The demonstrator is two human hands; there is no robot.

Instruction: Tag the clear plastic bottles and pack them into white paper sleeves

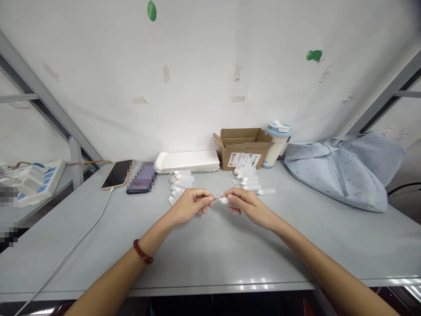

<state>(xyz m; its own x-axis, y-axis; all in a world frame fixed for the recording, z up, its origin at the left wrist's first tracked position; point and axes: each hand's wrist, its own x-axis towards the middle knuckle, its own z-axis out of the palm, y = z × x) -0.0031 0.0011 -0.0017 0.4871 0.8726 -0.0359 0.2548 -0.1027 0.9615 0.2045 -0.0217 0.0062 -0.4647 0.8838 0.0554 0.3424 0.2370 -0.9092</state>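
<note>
Over the middle of the grey table, my right hand (245,201) is closed around a small white tube (224,200) with a white cap. A thin white loop (218,193) rises from the cap end. My left hand (194,204) pinches at a thin dark bit between the two hands, too small to name. Behind my left hand lies a row of similar white tubes (182,178) with string loops. Beyond my right hand lies another group of white tubes (250,180), and a single tube (266,192) rests nearest to that hand.
Along the wall stand a stack of white envelopes (190,161), an open cardboard box (243,149) and a lidded cup (275,147). A pale blue cloth bag (338,175) lies right. A phone (117,174) with a white cable (79,239) and a dark purple item (142,177) are left.
</note>
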